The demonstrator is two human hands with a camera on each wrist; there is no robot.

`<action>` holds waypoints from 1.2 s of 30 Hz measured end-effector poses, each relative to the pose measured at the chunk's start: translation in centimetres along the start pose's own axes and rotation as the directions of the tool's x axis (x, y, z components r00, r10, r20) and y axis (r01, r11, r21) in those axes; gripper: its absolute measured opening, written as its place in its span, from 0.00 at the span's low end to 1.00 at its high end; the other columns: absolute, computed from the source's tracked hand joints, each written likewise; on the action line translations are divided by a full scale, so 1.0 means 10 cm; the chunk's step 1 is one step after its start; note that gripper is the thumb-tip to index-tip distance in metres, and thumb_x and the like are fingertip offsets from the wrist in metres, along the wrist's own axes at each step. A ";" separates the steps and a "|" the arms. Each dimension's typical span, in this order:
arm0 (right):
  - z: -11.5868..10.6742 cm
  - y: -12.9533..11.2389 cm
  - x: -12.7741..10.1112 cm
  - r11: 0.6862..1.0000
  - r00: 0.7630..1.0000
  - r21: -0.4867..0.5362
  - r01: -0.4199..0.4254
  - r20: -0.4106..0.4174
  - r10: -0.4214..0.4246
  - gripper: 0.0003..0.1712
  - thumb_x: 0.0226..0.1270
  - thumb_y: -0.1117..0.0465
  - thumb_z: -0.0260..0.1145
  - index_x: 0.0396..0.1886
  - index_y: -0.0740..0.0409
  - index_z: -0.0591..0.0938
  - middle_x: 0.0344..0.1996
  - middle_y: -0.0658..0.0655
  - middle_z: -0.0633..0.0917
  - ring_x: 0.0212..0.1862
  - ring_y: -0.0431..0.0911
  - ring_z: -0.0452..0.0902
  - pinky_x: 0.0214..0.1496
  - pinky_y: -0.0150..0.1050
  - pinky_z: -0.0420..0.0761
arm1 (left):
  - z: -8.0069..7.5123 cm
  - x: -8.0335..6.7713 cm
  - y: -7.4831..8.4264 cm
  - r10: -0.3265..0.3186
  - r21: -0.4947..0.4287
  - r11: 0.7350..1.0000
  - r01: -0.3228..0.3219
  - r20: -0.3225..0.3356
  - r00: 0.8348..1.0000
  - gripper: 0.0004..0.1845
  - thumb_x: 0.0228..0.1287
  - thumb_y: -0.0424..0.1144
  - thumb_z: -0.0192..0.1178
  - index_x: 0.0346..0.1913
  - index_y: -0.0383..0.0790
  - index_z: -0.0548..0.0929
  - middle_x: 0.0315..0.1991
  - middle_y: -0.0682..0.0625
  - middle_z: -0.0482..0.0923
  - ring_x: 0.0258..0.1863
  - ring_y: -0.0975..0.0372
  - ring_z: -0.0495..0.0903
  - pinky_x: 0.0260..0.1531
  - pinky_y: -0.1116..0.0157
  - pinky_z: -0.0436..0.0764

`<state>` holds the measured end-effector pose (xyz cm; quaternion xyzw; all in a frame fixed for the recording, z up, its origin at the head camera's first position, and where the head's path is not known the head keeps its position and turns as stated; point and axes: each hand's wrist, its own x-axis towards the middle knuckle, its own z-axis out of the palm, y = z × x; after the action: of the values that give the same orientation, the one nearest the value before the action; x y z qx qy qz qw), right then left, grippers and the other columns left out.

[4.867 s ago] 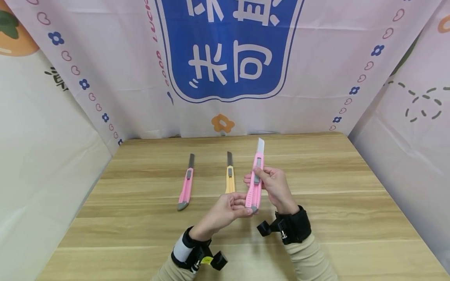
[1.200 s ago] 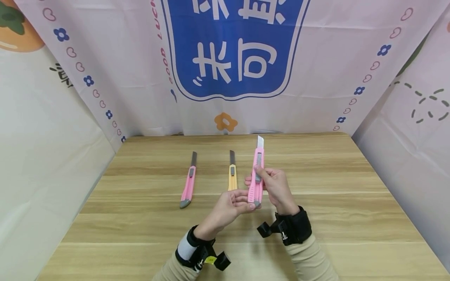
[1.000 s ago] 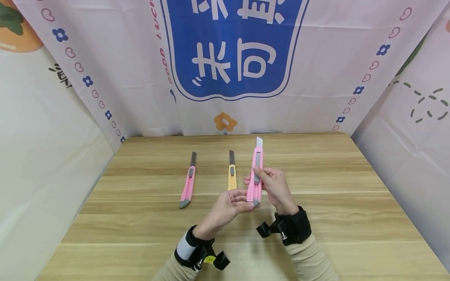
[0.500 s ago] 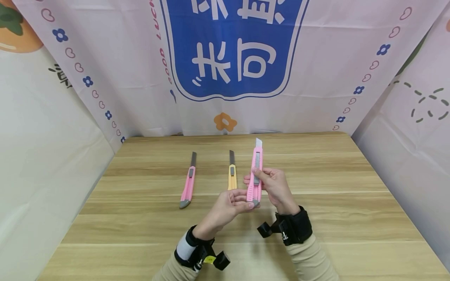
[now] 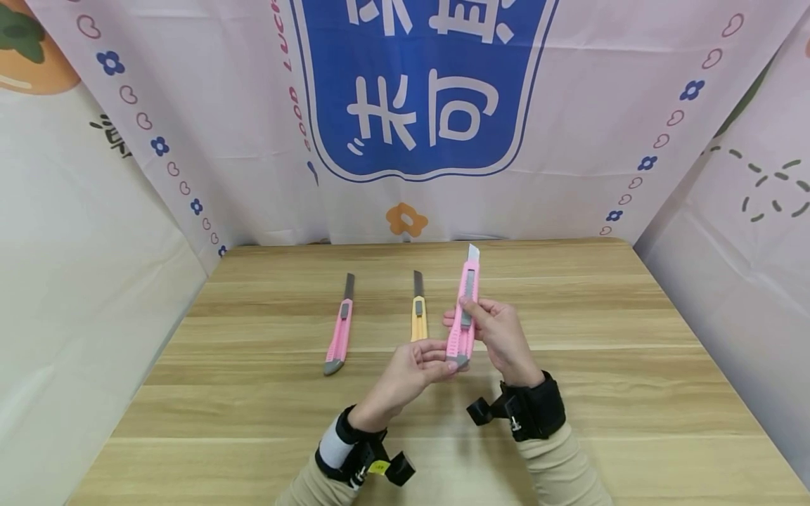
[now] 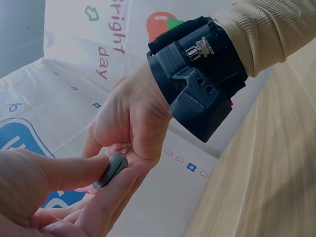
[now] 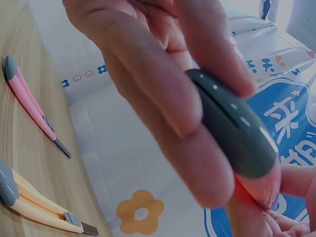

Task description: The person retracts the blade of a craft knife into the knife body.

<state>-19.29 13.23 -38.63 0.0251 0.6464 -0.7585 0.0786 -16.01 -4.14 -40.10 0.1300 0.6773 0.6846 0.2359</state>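
Behind the wooden table (image 5: 633, 393), a blue banner (image 5: 418, 84) reads "未可"; left hand (image 5: 411, 376) and right hand (image 5: 500, 337) pinch a pink utility knife (image 5: 464, 309).

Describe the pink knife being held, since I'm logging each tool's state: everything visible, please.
The held pink utility knife looks plastic, with a ribbed lower body, a grey slider and a grey end cap. A short silver blade tip shows at its far end. It is held above the wooden table, pointing away. The left hand pinches its capped end; the right hand grips the middle, thumb on the slider.
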 end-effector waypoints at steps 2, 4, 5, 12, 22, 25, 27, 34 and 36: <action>0.01 0.00 0.00 1.000 1.000 0.015 -0.001 -0.005 0.001 0.25 0.73 0.56 0.57 0.59 0.72 0.74 0.28 0.45 0.90 0.35 0.37 0.88 0.40 0.31 0.88 | 0.00 0.00 0.00 0.002 -0.005 1.000 -0.002 -0.007 1.000 0.23 0.65 0.27 0.57 0.62 0.24 0.70 0.55 0.28 0.78 0.52 0.48 0.84 0.57 0.56 0.83; 0.02 0.01 0.00 0.999 1.000 0.034 -0.002 -0.004 0.002 0.26 0.73 0.56 0.57 0.59 0.73 0.74 0.27 0.45 0.90 0.35 0.37 0.88 0.39 0.31 0.88 | 0.01 0.00 0.01 0.003 -0.007 1.000 -0.003 -0.017 1.000 0.23 0.65 0.27 0.58 0.61 0.24 0.70 0.54 0.28 0.78 0.52 0.48 0.84 0.57 0.56 0.83; 0.03 0.01 0.01 0.999 1.000 0.042 -0.003 -0.003 0.003 0.26 0.73 0.55 0.57 0.59 0.74 0.74 0.27 0.44 0.90 0.34 0.37 0.88 0.39 0.31 0.88 | 0.01 0.00 0.01 0.004 -0.009 1.000 -0.005 -0.023 1.000 0.23 0.64 0.27 0.58 0.61 0.24 0.70 0.54 0.28 0.79 0.51 0.48 0.84 0.56 0.58 0.84; 0.06 0.02 0.02 0.999 1.000 0.040 -0.028 0.002 0.028 0.27 0.74 0.52 0.55 0.57 0.74 0.74 0.24 0.45 0.89 0.32 0.38 0.88 0.38 0.33 0.89 | 0.02 0.01 0.00 0.003 -0.029 1.000 -0.005 -0.069 0.998 0.22 0.62 0.26 0.59 0.59 0.25 0.73 0.52 0.30 0.80 0.47 0.55 0.87 0.49 0.67 0.87; 0.06 0.03 0.01 0.999 1.000 0.048 0.023 -0.014 -0.022 0.24 0.73 0.57 0.57 0.51 0.78 0.76 0.23 0.48 0.90 0.31 0.40 0.89 0.36 0.34 0.89 | 0.02 0.01 0.01 -0.012 -0.031 0.999 0.010 -0.061 0.998 0.22 0.63 0.26 0.59 0.59 0.25 0.73 0.52 0.30 0.81 0.46 0.56 0.87 0.49 0.67 0.87; 0.06 0.03 0.01 0.998 0.999 0.046 0.034 -0.007 -0.033 0.23 0.73 0.58 0.57 0.51 0.79 0.75 0.22 0.46 0.90 0.29 0.39 0.88 0.36 0.33 0.89 | 0.02 0.00 0.01 -0.010 -0.023 1.000 0.009 -0.056 0.998 0.22 0.63 0.27 0.60 0.59 0.25 0.73 0.51 0.30 0.81 0.47 0.54 0.87 0.48 0.68 0.87; 0.05 0.03 0.01 0.998 0.999 0.047 0.039 -0.003 -0.039 0.23 0.74 0.58 0.56 0.51 0.79 0.75 0.21 0.46 0.89 0.29 0.39 0.88 0.36 0.33 0.89 | 0.02 0.00 0.01 -0.014 -0.024 1.000 0.013 -0.053 0.998 0.22 0.63 0.27 0.60 0.59 0.25 0.73 0.51 0.30 0.81 0.47 0.54 0.87 0.48 0.68 0.87; 0.04 0.03 0.02 0.999 1.000 0.042 0.031 -0.005 -0.031 0.22 0.73 0.59 0.57 0.50 0.78 0.76 0.22 0.48 0.90 0.29 0.40 0.88 0.37 0.34 0.89 | 0.02 0.00 0.01 -0.019 -0.036 0.999 0.018 -0.037 0.999 0.22 0.63 0.27 0.59 0.60 0.26 0.72 0.52 0.30 0.80 0.47 0.55 0.87 0.52 0.62 0.86; 0.04 0.03 0.02 0.999 1.000 0.047 0.027 0.001 -0.027 0.22 0.73 0.60 0.57 0.52 0.79 0.75 0.23 0.48 0.90 0.29 0.39 0.88 0.37 0.34 0.89 | 0.02 0.00 0.01 -0.017 -0.037 0.999 0.016 -0.034 0.999 0.22 0.64 0.27 0.59 0.60 0.25 0.72 0.52 0.30 0.80 0.46 0.56 0.87 0.52 0.62 0.86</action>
<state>-19.38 12.73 -38.89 0.0174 0.6285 -0.7746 0.0682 -15.92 -3.99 -39.97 0.1083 0.6697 0.6971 0.2322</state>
